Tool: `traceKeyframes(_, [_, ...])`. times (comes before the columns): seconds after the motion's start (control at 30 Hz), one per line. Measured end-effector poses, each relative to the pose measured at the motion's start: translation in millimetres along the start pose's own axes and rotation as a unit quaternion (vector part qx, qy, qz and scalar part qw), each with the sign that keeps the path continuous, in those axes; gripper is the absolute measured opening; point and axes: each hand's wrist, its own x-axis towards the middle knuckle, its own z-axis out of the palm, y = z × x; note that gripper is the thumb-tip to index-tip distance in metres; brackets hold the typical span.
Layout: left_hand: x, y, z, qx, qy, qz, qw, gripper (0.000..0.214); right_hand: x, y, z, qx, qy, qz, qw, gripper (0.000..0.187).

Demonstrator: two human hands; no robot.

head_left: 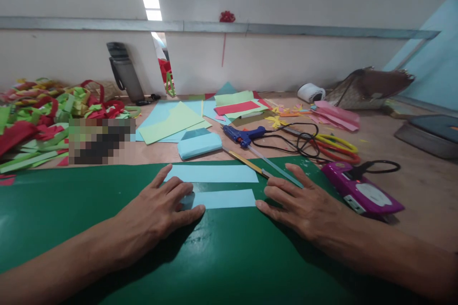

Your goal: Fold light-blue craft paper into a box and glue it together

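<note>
Two light blue paper strips lie on a green cutting mat point(222, 257). My left hand point(157, 209) rests flat, fingers spread, on the left end of the nearer strip point(223, 198). My right hand point(300, 200) lies flat with its fingers stretched out, fingertips touching that strip's right end. The farther strip point(214, 174) lies just beyond, by my left thumb. Neither hand grips anything.
A ruler point(275, 167) and a yellow craft knife point(246, 162) lie by the mat's far edge. A blue glue gun point(243, 135) with black cord, scissors point(336, 147), a purple device point(361, 190), folded blue paper point(199, 145), coloured sheets point(171, 121), a scrap pile point(39, 119) and a bottle point(125, 71) are around.
</note>
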Motion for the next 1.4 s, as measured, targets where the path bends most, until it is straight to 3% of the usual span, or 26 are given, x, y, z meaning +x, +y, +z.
traceKeyframes(0.2, [-4,-2,5.1,-0.006,0.04,-0.004,0.999,0.032,-4,-6,1,-0.04,0.012,0.003,0.999,0.029])
traceKeyframes(0.33, [-4,-3,11.9,-0.019,0.08,-0.005,0.997,0.035,10,-12,-11,-0.054,0.069,0.077,0.993,0.026])
traceKeyframes(0.47, [0,1,16.5,-0.056,0.108,-0.031,0.992,0.032,48,-14,-27,0.141,0.019,0.161,0.977,0.022])
traceKeyframes(0.57, [4,7,18.2,-0.084,0.138,-0.065,0.985,0.034,78,-15,-29,0.269,-0.064,0.234,0.932,0.013])
traceKeyframes(0.73, [12,19,18.3,-0.138,0.115,-0.125,0.976,0.036,99,-20,-24,0.316,-0.099,0.219,0.918,0.017])
traceKeyframes(1.0, [26,37,22.2,-0.167,0.142,-0.155,0.963,0.034,94,-25,-24,0.298,-0.109,0.236,0.919,0.011])
traceKeyframes(1.2, [30,41,18.9,-0.187,0.127,-0.176,0.958,0.029,97,-27,-17,0.255,-0.11,0.225,0.934,0.017])
traceKeyframes(1.4, [27,37,2.7,-0.223,0.081,-0.224,0.945,0.02,100,-25,-20,0.279,-0.121,0.21,0.929,0.013])
